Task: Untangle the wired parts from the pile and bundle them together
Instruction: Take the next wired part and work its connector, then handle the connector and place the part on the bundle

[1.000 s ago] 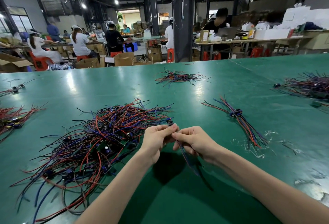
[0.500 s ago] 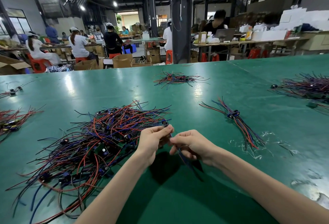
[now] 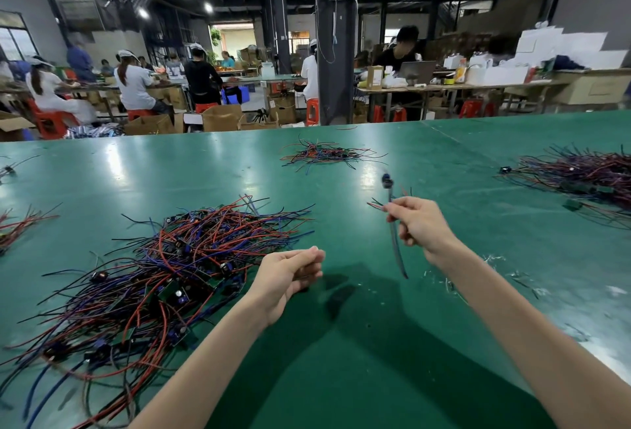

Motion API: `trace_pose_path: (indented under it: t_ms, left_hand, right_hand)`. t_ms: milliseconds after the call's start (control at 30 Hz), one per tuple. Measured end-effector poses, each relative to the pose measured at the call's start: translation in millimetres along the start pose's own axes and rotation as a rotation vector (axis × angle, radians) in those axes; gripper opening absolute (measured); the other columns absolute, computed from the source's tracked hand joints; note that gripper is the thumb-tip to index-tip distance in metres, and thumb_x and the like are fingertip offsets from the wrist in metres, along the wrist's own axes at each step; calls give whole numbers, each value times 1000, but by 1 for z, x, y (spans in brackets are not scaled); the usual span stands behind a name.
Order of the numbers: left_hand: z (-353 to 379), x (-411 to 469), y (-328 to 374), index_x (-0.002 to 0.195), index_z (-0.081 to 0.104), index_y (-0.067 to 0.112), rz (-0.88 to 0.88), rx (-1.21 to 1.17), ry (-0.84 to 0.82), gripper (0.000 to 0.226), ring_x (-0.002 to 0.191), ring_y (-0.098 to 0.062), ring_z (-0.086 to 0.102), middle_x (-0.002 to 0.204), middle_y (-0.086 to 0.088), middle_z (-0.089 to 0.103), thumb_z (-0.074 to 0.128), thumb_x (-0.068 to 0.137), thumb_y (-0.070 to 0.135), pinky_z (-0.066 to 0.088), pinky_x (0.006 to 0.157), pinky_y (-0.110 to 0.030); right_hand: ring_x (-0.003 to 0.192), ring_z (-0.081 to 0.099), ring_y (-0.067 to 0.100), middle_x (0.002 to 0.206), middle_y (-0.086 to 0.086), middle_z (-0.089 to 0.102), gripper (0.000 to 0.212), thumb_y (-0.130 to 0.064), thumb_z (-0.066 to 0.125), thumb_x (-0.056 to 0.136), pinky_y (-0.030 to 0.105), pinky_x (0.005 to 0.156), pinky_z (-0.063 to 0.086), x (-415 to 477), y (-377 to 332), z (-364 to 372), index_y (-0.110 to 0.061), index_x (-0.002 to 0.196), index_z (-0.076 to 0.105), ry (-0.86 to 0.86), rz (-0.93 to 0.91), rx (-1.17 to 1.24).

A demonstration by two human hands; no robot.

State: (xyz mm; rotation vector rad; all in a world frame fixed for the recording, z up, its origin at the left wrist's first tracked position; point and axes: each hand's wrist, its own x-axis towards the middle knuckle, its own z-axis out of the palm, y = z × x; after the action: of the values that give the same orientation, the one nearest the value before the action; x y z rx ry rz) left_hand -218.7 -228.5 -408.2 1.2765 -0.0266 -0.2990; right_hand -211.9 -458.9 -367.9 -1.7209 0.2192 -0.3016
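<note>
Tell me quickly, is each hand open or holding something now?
Left hand: open, loosely curled, holds nothing.
Right hand: pinches a thin blue-grey wired part with a small dark component.

1. The left hand hovers low, palm turned inward, fingers loosely curled and holding nothing
2. The right hand is raised farther forward, thumb and forefinger pinching a wired part, the other fingers curled beneath
3. Both bare forearms reach forward from the lower edge, the hands well apart
</note>
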Motion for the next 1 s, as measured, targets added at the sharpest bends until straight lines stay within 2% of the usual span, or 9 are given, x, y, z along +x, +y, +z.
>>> trace_pose_path:
  t_ms: [167, 267, 367, 467, 533, 633, 767, 900, 1000]
  left_hand:
    - [4, -4, -1, 84, 71, -1, 22, 58, -4, 14, 63, -12, 63, 79, -9, 72, 60, 89, 4, 58, 66, -23]
    - [8, -5, -4, 84, 72, 4, 87, 226, 5, 13, 61, -11, 61, 78, -10, 68, 60, 90, 3, 57, 67, -24]
    - [6, -6, -7, 92, 73, 7, 304, 668, 48, 12, 69, -17, 60, 81, -8, 67, 61, 90, 9, 55, 77, -31]
    - [-1, -10, -7, 109, 70, 14, 580, 1223, 132, 22, 93, -17, 59, 101, -1, 65, 54, 93, 18, 47, 87, -31]
    - [-5, -10, 1, 120, 62, 15, 635, 1455, 227, 32, 108, -19, 50, 112, -2, 61, 46, 93, 13, 43, 92, -30]
    - [-14, -10, 20, 118, 57, 14, 568, 1763, 454, 37, 113, -23, 42, 119, -5, 54, 48, 82, 9, 35, 96, -33]
    - [-31, -11, 41, 111, 54, 14, 348, 1870, 702, 32, 112, -27, 42, 119, -9, 51, 55, 79, 18, 35, 92, -39]
    - [-49, -9, 54, 118, 54, 10, 103, 1832, 724, 34, 117, -31, 43, 124, -13, 52, 50, 85, 19, 35, 96, -43]
    - [-57, -9, 58, 116, 57, 12, 97, 1796, 676, 30, 118, -30, 45, 123, -11, 54, 48, 89, 20, 35, 98, -44]
  right_hand:
    - [50, 49, 22, 62, 15, 55, 13, -6, 63, 79, 21, 47, 37, 19, 24, -46, 5, 73, 67, 168, 133, -537]
    - [78, 57, 33, 78, 22, 59, 10, -6, 58, 79, 33, 70, 45, 19, 30, -53, 2, 72, 61, 214, 187, -756]
    - [81, 55, 33, 87, 21, 59, 7, -4, 56, 77, 32, 72, 43, 15, 30, -48, -3, 81, 62, 255, 196, -900]
    - [89, 57, 34, 97, 20, 60, 2, -5, 56, 81, 32, 71, 40, 10, 30, -41, -7, 82, 55, 260, 184, -1037]
    - [98, 60, 36, 104, 19, 62, 4, -5, 56, 82, 32, 71, 39, 8, 30, -38, -8, 83, 54, 259, 173, -1117]
    - [100, 59, 36, 107, 17, 62, 6, -6, 56, 82, 32, 70, 39, 5, 29, -32, -9, 86, 53, 262, 125, -1187]
    - [98, 59, 39, 107, 18, 58, 17, -6, 52, 83, 36, 74, 43, 0, 31, -16, -3, 99, 55, 268, -35, -1188]
    - [94, 60, 38, 105, 17, 59, 13, -15, 51, 87, 37, 73, 43, -9, 35, 6, -5, 95, 56, 234, -203, -1167]
    - [90, 61, 36, 101, 14, 62, 12, -19, 50, 89, 36, 70, 42, -15, 38, 20, -8, 91, 55, 204, -288, -1144]
